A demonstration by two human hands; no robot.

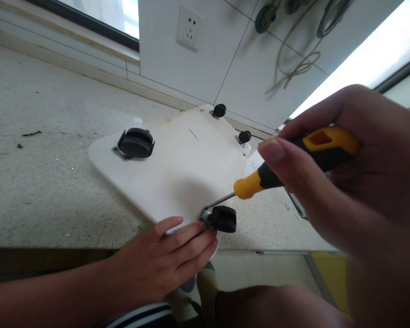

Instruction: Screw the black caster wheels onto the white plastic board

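A white board (177,168) with rounded corners lies on the counter, a black caster wheel on each corner. My right hand (355,182) is wrapped round the yellow and black handle of a screwdriver (269,175). Its tip meets the metal plate beside the nearest caster (224,219); the screw itself is too small to make out. My left hand (177,250) lies flat over the board's near edge, fingers stretched out, fingertips by that same caster. Another caster (136,143) stands at the left corner. Two smaller-looking casters (219,110) (245,136) are at the far end.
The speckled stone counter (54,191) ends at a front edge near me. Behind it rises a tiled wall with a socket (190,28) and a looped cable (300,68). Small dark debris (32,134) lies on the left. Below the edge are a tiled floor and my legs.
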